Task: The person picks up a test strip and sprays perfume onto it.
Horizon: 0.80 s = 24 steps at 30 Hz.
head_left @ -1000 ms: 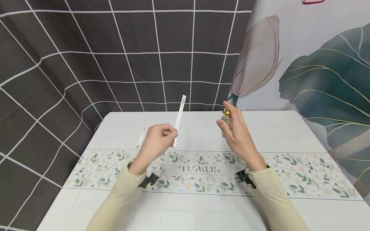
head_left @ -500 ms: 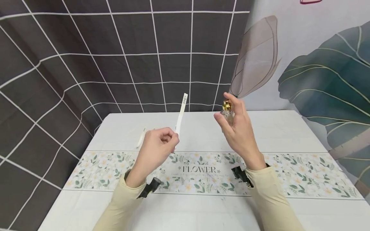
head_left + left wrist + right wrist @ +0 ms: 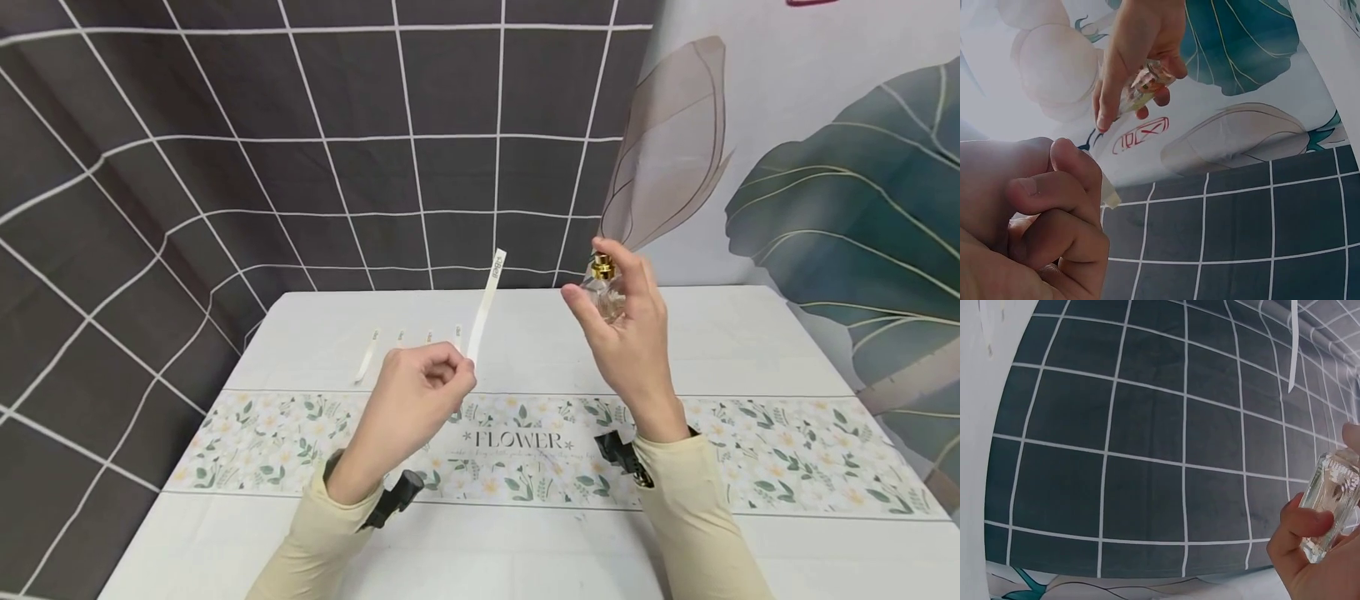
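Observation:
My left hand (image 3: 423, 396) pinches the lower end of a white perfume test strip (image 3: 486, 307) between thumb and forefinger. The strip leans up and to the right, with dark print near its top. To its right, my right hand (image 3: 636, 346) grips a clear glass perfume bottle (image 3: 606, 302) upright, its forefinger over the gold spray top (image 3: 602, 267). A gap separates bottle and strip. Curled fingers (image 3: 1063, 187) hide most of the strip in the left wrist view. The right wrist view shows printed lettering on the bottle (image 3: 1335, 494) and the strip (image 3: 1294, 353) beyond it.
Several more test strips (image 3: 367, 357) lie in a row on the white table (image 3: 720, 333), partly behind my left hand. A floral band (image 3: 810, 450) marked FLOWER crosses the table. A dark gridded cloth (image 3: 352, 175) hangs behind, with a printed curtain (image 3: 675, 150) at right.
The left hand has shifted right and slightly down with its strip, uncovering more strips on the table. The right hand has risen a little with the bottle and moved slightly right.

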Tool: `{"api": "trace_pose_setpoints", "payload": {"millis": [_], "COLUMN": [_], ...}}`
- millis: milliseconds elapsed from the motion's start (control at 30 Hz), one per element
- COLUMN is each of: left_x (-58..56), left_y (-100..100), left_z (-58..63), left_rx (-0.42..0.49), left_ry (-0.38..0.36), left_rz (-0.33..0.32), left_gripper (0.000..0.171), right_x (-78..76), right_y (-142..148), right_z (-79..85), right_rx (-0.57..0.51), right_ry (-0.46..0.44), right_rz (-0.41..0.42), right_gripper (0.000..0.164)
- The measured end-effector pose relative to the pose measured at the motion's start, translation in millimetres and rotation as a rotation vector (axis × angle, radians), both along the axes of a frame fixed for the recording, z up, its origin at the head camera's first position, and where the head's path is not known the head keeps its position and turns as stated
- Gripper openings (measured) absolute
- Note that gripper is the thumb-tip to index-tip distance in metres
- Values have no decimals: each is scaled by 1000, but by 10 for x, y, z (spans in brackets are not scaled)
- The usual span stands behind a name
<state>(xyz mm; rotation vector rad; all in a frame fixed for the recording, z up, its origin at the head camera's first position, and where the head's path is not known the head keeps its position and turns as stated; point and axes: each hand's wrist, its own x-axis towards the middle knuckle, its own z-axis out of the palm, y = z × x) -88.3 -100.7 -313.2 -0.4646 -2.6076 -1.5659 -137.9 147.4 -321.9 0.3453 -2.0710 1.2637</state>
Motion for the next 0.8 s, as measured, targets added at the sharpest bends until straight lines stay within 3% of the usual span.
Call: {"api": "trace_pose_setpoints", "payload": {"millis": [800], "left_x": [23], "left_y": [14], "left_z": [-14], "left_rx": [-14], "left_ry": [46], "left_rz": [-13], "left_gripper": [23], "right_x": [61], "right_y": [-21], "right_z": [29], "right_rx": [27], "right_ry": [8], "right_rz": [12], "right_gripper": [49]}}
